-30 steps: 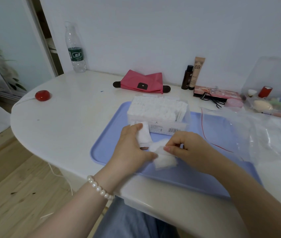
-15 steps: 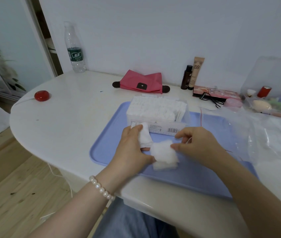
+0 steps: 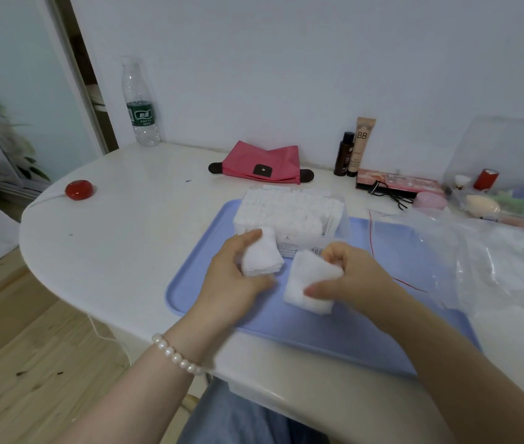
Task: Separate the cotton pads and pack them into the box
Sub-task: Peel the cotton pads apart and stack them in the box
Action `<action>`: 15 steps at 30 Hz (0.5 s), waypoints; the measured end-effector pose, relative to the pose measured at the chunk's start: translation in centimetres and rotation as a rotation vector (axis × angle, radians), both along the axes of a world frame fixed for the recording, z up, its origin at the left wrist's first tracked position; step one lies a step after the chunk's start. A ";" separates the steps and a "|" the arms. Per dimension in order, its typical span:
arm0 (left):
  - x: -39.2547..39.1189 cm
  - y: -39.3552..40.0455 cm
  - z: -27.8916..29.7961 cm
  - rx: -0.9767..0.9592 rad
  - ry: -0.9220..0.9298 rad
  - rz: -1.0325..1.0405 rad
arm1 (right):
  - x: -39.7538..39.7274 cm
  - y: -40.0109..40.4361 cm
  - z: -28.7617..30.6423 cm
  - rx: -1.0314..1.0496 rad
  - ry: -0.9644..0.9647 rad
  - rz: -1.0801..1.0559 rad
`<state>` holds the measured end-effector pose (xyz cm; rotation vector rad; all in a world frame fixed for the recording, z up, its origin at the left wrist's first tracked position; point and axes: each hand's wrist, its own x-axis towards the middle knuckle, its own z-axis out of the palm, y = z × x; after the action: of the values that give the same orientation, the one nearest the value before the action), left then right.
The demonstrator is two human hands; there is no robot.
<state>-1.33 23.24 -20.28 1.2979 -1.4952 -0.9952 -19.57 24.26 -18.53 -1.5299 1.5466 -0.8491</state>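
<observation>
Left hand gripping stacked pads, right hand pinching one pad; box pad-filled.

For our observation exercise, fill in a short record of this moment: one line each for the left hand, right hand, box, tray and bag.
left hand: grips a small stack of cotton pads
right hand: pinches a separated clump of pads
box: clear, nearly full of pads, on the tray's far part
tray: blue, on the white table
plastic bag: clear, lying at the right
</observation>
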 end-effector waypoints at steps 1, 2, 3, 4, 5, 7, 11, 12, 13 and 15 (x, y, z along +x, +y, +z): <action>0.3 -0.3 0.1 0.046 0.143 0.007 | -0.2 0.0 0.3 0.004 -0.102 -0.020; 0.4 -0.6 0.2 0.098 0.271 0.001 | -0.5 0.0 0.8 0.002 -0.212 -0.021; 0.3 -0.8 0.3 0.143 0.364 -0.011 | -0.8 0.1 1.2 0.001 -0.324 -0.007; 0.1 -0.9 0.5 0.177 0.431 -0.028 | -1.0 0.2 1.6 -0.004 -0.425 0.019; -0.3 -0.9 0.7 0.202 0.485 -0.053 | -1.2 0.2 1.9 -0.012 -0.499 0.057; -1.4 -0.4 1.2 0.239 0.550 -0.130 | -1.3 0.6 2.5 -0.037 -0.543 0.137; -3.1 0.8 1.9 0.259 0.578 -0.278 | -0.5 0.9 2.7 -0.102 -0.458 0.080; -3.3 1.0 2.0 0.252 0.595 -0.292 | -0.4 0.9 2.7 -0.120 -0.449 0.051; -3.5 1.1 1.9 0.240 0.608 -0.296 | -0.3 0.9 2.6 -0.135 -0.450 0.029; -3.8 1.2 1.6 0.212 0.617 -0.269 | -0.3 0.9 2.5 -0.162 -0.461 0.001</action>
<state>-5.14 24.39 -18.69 0.8180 -1.1128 -1.5927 -19.88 25.15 -16.04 -1.3228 1.1618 -1.2512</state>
